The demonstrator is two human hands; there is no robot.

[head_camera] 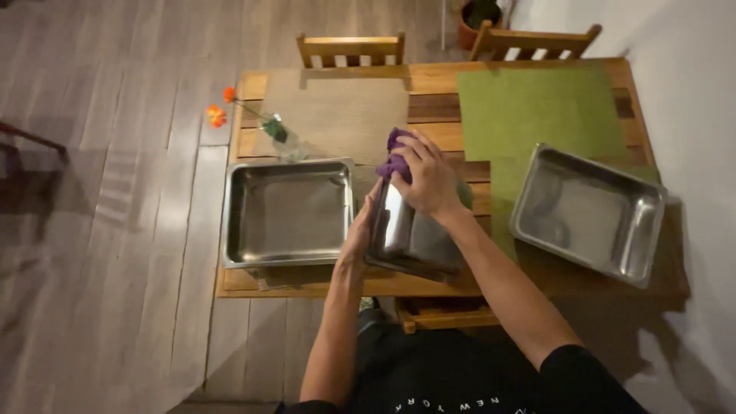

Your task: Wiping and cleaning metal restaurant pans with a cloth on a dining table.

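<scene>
Left of the tilted steel pan (410,234), steadied by the left hand (359,234), lies an empty pan (287,211); the right hand (428,178) fingers clutch a purple cloth (395,157) at its rim.

The right hand (429,178) covers most of the purple cloth (395,153), the upright steel pan (410,234) hides the left hand's (359,234) fingertips, and the potted plant (479,19) is cropped by the top edge.

It looks like a dining room in a home or a small eatery. A wooden counter (437,80) stands on a grey plank floor (115,230), with two wooden chairs (351,47) pushed in at twelve o'clock. A green placemat (537,107) lies at one o'clock, and a glass vase of orange flowers (284,138) at eleven o'clock.
</scene>
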